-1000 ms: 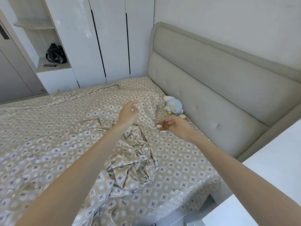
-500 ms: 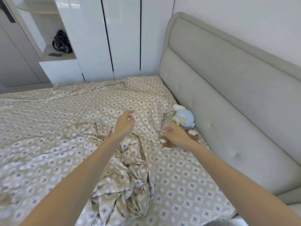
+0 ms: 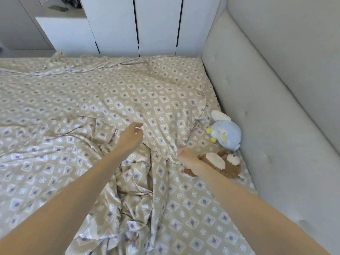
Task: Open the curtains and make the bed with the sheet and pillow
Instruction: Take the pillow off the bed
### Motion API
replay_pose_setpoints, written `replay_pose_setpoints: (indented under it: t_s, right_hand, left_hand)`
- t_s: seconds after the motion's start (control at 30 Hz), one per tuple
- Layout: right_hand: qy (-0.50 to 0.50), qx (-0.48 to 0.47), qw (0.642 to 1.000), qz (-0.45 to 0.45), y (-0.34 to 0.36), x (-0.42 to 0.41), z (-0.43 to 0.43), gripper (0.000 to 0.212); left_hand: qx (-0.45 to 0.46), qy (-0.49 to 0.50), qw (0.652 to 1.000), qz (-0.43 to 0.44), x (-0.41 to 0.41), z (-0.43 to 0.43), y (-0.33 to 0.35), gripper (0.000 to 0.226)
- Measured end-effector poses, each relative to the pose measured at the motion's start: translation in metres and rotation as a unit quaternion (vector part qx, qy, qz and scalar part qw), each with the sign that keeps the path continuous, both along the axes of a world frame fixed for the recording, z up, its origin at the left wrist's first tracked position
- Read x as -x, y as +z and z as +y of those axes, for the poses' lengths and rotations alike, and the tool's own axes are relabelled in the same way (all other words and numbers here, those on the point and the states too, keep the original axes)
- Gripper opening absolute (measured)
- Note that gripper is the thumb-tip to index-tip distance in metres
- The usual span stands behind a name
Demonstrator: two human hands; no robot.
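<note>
Your two bare arms reach across one bed (image 3: 204, 210) covered in beige cloth printed with diamonds and circles. One loose sheet (image 3: 128, 92) in the same print lies spread over most of the mattress, bunched into deep folds between your forearms, with its curved edge running down toward the head of the bed. Your right hand (image 3: 186, 157) has its fingers curled tight on that edge and pinches the cloth where the folds gather. Your left hand (image 3: 130, 138) sits over the sheet's middle with fingers curled and thumb near the forefinger; whether it holds any cloth cannot be told. Two plush toys lie on the uncovered strip against the grey padded headboard (image 3: 266, 107): one pale blue plush (image 3: 227, 134) with yellow details, and one brown plush (image 3: 228, 165) just beside it, partly under your right wrist. A white wardrobe (image 3: 156, 24) stands along the far side of the bed.
</note>
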State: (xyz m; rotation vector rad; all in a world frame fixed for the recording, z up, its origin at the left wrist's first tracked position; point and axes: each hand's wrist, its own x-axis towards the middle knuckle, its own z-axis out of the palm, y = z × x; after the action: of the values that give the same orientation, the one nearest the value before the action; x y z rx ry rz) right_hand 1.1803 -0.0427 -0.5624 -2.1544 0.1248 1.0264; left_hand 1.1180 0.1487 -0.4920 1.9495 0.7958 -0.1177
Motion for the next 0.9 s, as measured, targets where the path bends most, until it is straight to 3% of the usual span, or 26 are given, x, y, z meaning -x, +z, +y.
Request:
replay_pose_setpoints:
  t_s: [0.2, 0.3, 0.37, 0.4, 0.57, 0.9]
  right_hand:
    - [-0.011, 0.029, 0.999, -0.008, -0.105, -0.05, 0.013, 0.036]
    - [-0.017, 0.023, 1.0, 0.005, -0.15, -0.064, 0.019, 0.017]
    - [-0.028, 0.029, 0.999, 0.018, -0.183, -0.069, 0.025, 0.053]
    - [-0.028, 0.032, 0.999, 0.024, -0.19, -0.072, 0.026, 0.061]
    - [-0.065, 0.003, 0.996, 0.065, -0.233, -0.082, 0.045, 0.077]
    - [-0.001, 0.083, 0.993, 0.082, -0.266, -0.093, 0.068, 0.049]
  left_hand:
    - [0.051, 0.038, 0.998, 0.028, -0.043, 0.006, -0.086, 0.038]
    - [0.071, 0.047, 0.996, 0.03, -0.055, 0.007, -0.123, 0.039]
    - [0.071, 0.057, 0.995, 0.027, -0.058, 0.007, -0.148, 0.039]
    - [0.073, 0.061, 0.995, 0.021, -0.059, 0.007, -0.155, 0.039]
    - [0.091, 0.069, 0.993, 0.025, -0.052, 0.009, -0.196, 0.037]
    - [0.106, 0.088, 0.99, 0.024, -0.059, 0.017, -0.194, 0.037]
